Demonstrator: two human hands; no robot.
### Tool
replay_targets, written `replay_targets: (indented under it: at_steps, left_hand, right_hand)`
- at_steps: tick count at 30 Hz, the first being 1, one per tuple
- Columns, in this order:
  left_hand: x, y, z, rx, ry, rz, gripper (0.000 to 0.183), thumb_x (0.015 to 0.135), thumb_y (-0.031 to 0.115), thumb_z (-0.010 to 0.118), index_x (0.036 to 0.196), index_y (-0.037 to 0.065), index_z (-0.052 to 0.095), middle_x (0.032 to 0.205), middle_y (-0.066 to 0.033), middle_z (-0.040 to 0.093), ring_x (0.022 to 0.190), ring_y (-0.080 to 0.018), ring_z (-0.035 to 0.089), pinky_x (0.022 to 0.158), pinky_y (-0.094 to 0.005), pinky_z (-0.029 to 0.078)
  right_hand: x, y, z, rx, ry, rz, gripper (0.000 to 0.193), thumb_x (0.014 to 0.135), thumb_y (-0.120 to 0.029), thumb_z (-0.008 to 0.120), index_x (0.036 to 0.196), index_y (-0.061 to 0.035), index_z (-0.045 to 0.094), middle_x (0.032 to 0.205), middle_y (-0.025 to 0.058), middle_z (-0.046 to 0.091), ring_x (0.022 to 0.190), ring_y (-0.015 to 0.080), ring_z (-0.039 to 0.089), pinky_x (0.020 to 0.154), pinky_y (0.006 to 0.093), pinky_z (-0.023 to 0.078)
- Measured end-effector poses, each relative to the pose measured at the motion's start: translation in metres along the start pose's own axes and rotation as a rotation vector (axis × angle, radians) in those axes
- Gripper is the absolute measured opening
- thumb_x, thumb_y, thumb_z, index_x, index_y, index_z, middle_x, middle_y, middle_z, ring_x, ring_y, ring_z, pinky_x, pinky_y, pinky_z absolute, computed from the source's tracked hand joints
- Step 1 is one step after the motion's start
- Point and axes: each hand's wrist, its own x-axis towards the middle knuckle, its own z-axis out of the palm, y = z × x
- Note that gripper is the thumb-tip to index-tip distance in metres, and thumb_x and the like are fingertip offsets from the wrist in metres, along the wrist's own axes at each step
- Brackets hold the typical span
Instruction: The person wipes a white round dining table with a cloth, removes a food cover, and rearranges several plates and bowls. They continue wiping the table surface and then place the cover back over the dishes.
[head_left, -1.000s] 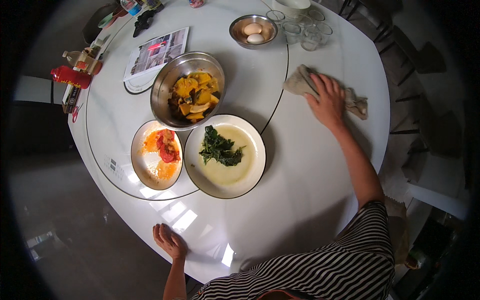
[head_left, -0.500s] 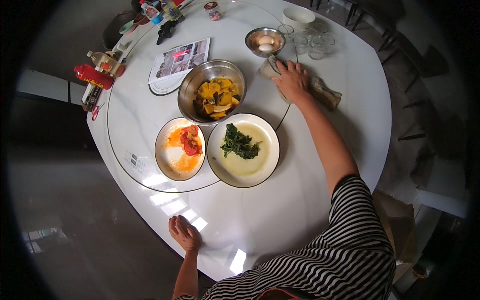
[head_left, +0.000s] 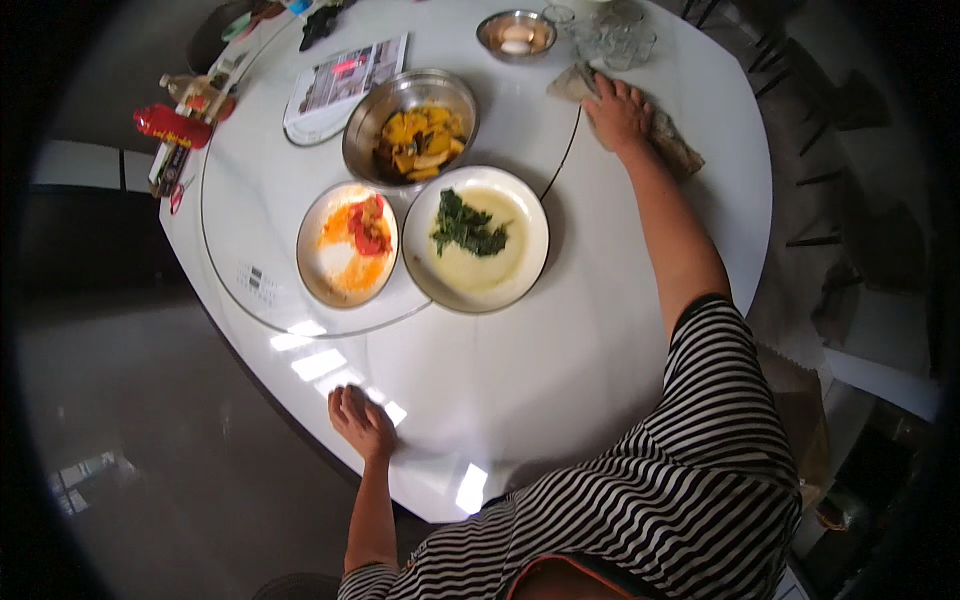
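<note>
A crumpled grey-brown cloth (head_left: 672, 140) lies on the white table at the right. My right hand (head_left: 618, 112) presses down over it, with the fingers bent across the fabric. Near the table's front edge rests my left hand (head_left: 362, 422), empty, its fingers loosely apart. Between my arms and farther in stand a plate of dark leafy greens (head_left: 500, 285), a smaller plate with red tomato pieces and orange sauce (head_left: 330, 275), and a steel bowl (head_left: 365, 120) of yellow pumpkin-like chunks. Just beyond the cloth sits a small steel bowl with eggs (head_left: 490, 42).
Several clear glasses (head_left: 620, 45) stand at the far right. A printed sheet (head_left: 350, 75) lies behind the steel bowl. Along the left edge are a red bottle (head_left: 172, 127), a pale bottle (head_left: 195, 95) and red-handled scissors (head_left: 178, 195). Chairs (head_left: 850, 190) stand beyond the right side.
My right hand has slid the cloth to the right, away from the egg bowl. The left hand stays at the table's edge. The whole view has shifted, so the dishes appear higher up.
</note>
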Motion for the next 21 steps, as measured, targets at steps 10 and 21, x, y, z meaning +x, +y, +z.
replay_targets:
  at_steps: [10,21]
  left_hand:
    - [-0.004,-0.007,0.001,0.041,0.033,0.032,0.046,0.089,0.02,0.054,0.134,0.007,0.052,0.138,-0.0168,0.046,0.133,-0.036,0.039,0.111,-0.0496,0.031]
    - [-0.004,-0.012,0.004,-0.006,0.118,0.06,0.045,0.09,0.019,0.056,0.133,0.009,0.053,0.138,-0.0147,0.049,0.134,-0.0343,0.04,0.112,-0.0476,0.029]
  right_hand:
    - [-0.122,-0.046,-0.037,-0.052,0.037,-0.218,0.058,0.085,-0.05,0.067,0.136,-0.0256,0.052,0.125,0.0064,0.055,0.119,0.0308,0.048,0.09,0.0546,0.041]
    - [-0.264,-0.041,-0.1,-0.077,-0.08,-0.158,0.059,0.087,-0.046,0.067,0.136,-0.0186,0.051,0.124,0.0097,0.054,0.115,0.0308,0.05,0.094,0.0518,0.039]
